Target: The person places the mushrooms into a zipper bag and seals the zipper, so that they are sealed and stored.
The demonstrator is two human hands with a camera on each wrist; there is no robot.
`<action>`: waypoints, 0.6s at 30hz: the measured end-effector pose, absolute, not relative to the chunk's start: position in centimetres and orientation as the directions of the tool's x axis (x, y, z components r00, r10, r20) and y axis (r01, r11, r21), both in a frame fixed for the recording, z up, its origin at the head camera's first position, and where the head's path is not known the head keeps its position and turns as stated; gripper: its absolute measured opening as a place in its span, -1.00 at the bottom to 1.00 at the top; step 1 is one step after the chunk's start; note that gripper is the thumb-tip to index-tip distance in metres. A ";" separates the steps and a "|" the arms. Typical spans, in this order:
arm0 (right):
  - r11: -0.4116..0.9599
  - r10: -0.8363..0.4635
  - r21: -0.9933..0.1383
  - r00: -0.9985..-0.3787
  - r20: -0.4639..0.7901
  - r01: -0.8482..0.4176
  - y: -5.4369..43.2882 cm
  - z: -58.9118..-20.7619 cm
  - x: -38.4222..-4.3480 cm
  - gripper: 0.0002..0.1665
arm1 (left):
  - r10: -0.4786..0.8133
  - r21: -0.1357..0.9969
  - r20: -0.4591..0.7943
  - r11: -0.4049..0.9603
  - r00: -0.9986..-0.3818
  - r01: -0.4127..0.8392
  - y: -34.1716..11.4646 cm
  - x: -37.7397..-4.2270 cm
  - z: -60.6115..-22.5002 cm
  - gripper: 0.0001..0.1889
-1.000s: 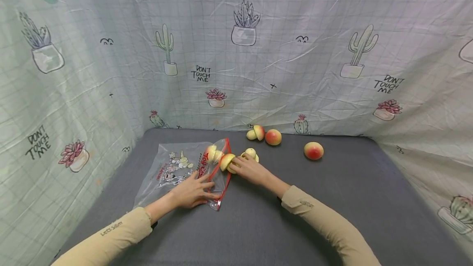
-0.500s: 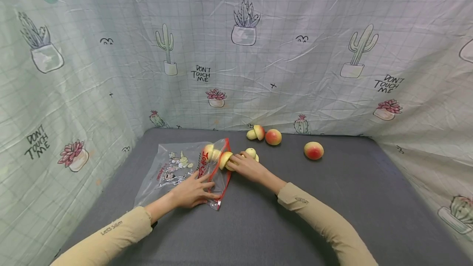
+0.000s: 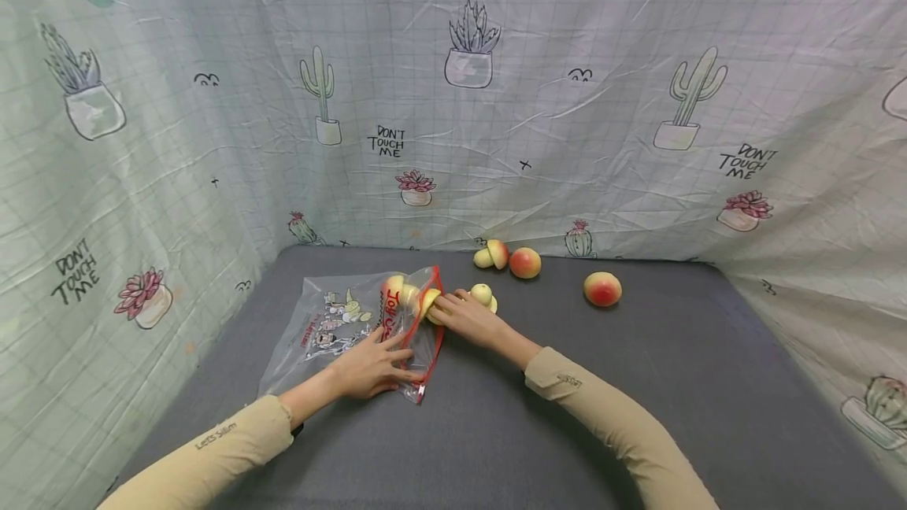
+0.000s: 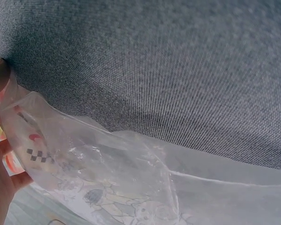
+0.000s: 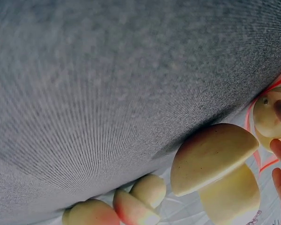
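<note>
A clear plastic zip bag [image 3: 298, 352] with a red zipper and printed figures lies flat at the left of the table. My left hand [image 3: 372, 366] rests on it near the mouth, fingers spread. Inside, by the opening, is a yellow-and-red toy mushroom [image 3: 397, 290]. My right hand [image 3: 468, 317] holds a second toy mushroom [image 5: 267, 117] at the red-edged mouth, between thumb and fingers, its front part within the opening. Just behind that hand lies another pale yellow toy mushroom [image 3: 482, 293], large in the right wrist view [image 5: 210, 159].
Near the back edge of the grey table [image 3: 538, 400], a toy mushroom [image 3: 492, 255] lies on its side beside a red-and-yellow rounded cap [image 3: 525, 263]. A similar cap [image 3: 602, 289] sits farther right. A cactus-print curtain [image 3: 553, 124] surrounds the table at back and sides.
My right hand has moved slightly left, taking its mushroom into the bag's mouth. The mushroom inside has shifted left, deeper into the bag. My left hand stays in place.
</note>
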State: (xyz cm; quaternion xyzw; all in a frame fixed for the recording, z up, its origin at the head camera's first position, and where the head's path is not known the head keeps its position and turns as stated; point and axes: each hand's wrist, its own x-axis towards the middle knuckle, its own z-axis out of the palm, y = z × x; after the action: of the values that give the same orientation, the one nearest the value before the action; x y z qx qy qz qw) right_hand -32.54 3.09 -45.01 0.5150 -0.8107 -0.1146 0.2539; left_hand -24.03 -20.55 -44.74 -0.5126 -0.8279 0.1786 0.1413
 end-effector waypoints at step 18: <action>0.438 -0.897 0.492 -0.334 0.288 -0.752 4.1 -44.8 -30.6 -0.69 | 0.888 -0.445 0.039 0.427 -0.459 0.788 -20.4 -23.8 -44.6 -0.56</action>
State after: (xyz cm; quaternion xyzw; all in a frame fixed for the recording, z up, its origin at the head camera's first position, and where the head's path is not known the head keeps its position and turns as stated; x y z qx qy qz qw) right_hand -30.61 4.14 -44.80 0.5121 -0.8053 -0.1369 0.2656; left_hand -23.83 -20.45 -44.62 -0.5024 -0.8337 0.1854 0.1348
